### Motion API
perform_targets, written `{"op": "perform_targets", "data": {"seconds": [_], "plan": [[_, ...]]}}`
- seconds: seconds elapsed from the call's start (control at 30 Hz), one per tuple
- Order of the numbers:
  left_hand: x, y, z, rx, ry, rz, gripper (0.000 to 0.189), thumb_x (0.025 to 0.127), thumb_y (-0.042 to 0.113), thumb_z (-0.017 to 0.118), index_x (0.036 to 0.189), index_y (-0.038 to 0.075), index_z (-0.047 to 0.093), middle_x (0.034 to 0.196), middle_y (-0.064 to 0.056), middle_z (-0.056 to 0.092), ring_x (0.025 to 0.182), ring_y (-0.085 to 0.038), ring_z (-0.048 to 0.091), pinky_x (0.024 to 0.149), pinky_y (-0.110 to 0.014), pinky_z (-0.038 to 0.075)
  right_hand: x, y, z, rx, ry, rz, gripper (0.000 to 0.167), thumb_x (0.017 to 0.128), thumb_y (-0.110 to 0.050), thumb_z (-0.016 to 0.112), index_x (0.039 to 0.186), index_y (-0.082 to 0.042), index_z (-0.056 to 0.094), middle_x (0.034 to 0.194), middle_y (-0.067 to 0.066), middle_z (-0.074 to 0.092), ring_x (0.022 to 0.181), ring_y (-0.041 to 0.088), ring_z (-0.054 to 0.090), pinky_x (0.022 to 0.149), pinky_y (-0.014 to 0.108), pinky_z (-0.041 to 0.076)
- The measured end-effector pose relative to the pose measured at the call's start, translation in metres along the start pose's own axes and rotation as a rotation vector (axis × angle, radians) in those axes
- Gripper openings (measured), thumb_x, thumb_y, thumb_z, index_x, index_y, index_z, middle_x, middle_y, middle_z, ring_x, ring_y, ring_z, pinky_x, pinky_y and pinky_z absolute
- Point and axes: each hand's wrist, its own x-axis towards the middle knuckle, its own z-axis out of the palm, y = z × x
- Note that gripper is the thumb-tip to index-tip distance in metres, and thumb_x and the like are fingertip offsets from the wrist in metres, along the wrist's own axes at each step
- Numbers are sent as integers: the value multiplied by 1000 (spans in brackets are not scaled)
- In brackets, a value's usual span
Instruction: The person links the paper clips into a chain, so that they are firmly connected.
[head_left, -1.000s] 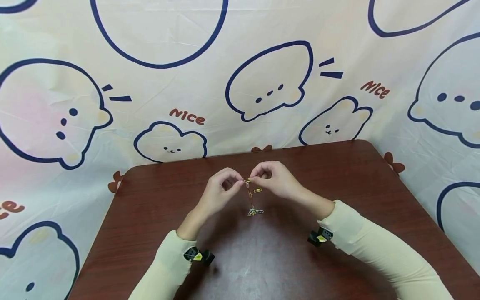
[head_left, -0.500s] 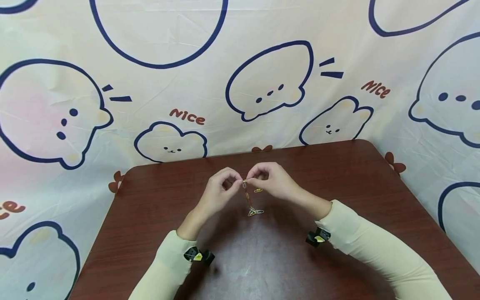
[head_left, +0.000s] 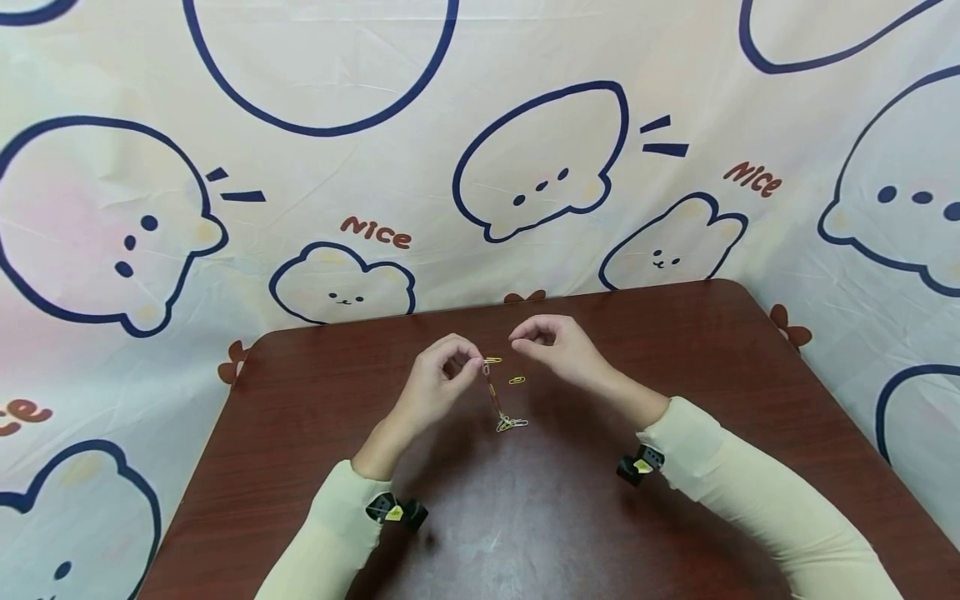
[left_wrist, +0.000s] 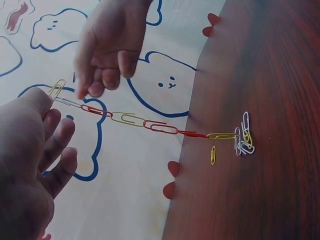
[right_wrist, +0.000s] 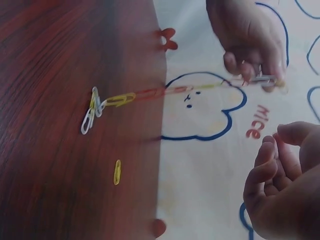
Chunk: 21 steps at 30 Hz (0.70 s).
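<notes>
My left hand point(head_left: 438, 379) pinches the upper end of a paper clip chain point(head_left: 492, 389) between thumb and fingertips. A yellow paper clip point(left_wrist: 59, 87) sticks out at the pinch, with a white paper clip point(left_wrist: 69, 102) right below it. Red and yellow links run down to the tabletop. There the chain's lower end lies in a small heap of white and yellow paper clips point(left_wrist: 245, 137). Apart from the chain, my right hand point(head_left: 564, 352) hovers to its right, fingers loosely curled, with nothing visible between them.
A single loose yellow paper clip point(head_left: 517, 380) lies on the dark brown table point(head_left: 480, 517), right of the chain. Behind the table hangs a pale cloth point(head_left: 480, 275) printed with cartoon figures. Each sleeve carries a small black camera point(head_left: 640, 463) at the cuff.
My right hand has let go of the yellow paper clip at the chain's top and moved away to the right and up. My left hand keeps its pinch, nearly still.
</notes>
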Motion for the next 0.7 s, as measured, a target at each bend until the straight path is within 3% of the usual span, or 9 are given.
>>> {"op": "perform_targets", "data": {"seconds": [0.4,0.7], "plan": [[-1,1,-1,18,-6,1,8,93,0,69,91,8,67,90,-1,64,72,-13,56,64,-24,48,11,44,-3,-13,3,85,24,94,-16,75,110,2,73,91,7,70,77,21,58,66,26,47],[-1,0,-1,8,-13,-5,9,94,0,69,91,8,68,90,0,64,71,-14,56,63,-24,47,13,80,6,-10,-2,130,20,91,-10,76,107,2,73,87,5,71,71,17,58,60,25,46]]}}
